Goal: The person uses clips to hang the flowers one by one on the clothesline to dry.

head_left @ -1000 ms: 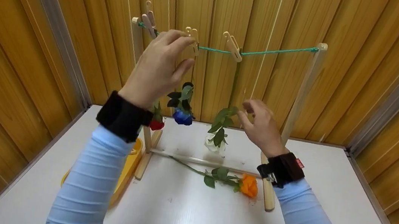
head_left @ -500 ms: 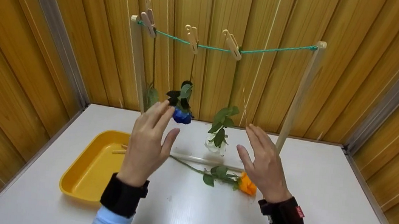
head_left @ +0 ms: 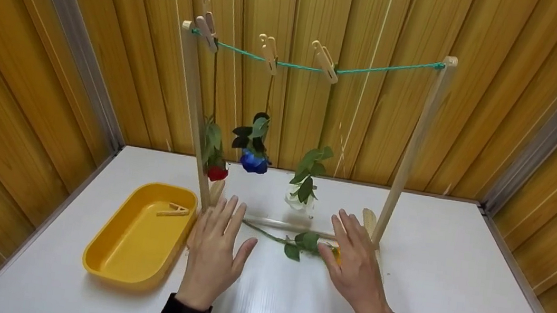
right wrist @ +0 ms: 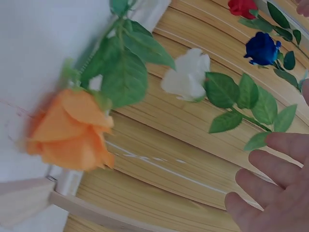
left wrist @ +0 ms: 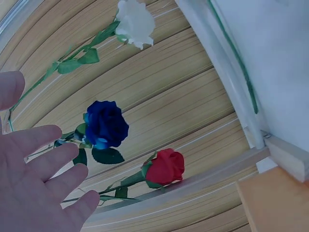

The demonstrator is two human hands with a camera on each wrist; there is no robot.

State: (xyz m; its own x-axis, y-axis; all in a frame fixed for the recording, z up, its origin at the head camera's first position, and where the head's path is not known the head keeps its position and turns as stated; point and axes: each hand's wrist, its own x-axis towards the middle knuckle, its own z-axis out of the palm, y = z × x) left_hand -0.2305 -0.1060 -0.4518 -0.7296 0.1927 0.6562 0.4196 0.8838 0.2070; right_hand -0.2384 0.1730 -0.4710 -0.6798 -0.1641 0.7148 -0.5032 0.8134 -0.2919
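Two hands lie low over the white table, palms down, fingers straight and spread, neither holding anything. The left hand sits at 6 o'clock from the wooden rack's left post, its fingertips near the rack's base rail. The right hand sits at 6 o'clock from the right post; it covers most of the orange rose lying on the table, of which the head view shows only a sliver of bloom beside the thumb. Whether the palm touches the bloom cannot be told. The rose's stem and leaves run out toward 9 o'clock from the right hand, between the two hands.

A green cord spans the posts and carries three wooden clothespins. Three flowers hang head down from them: a red rose just beside the left post, a blue rose at 3 o'clock from it, and a white rose further toward 3 o'clock, lowest of the three.

A yellow tray rests on the table at 9 o'clock from the left hand, just beside it, with one loose clothespin lying inside near its far end. Wooden panelling encloses the table on three sides.
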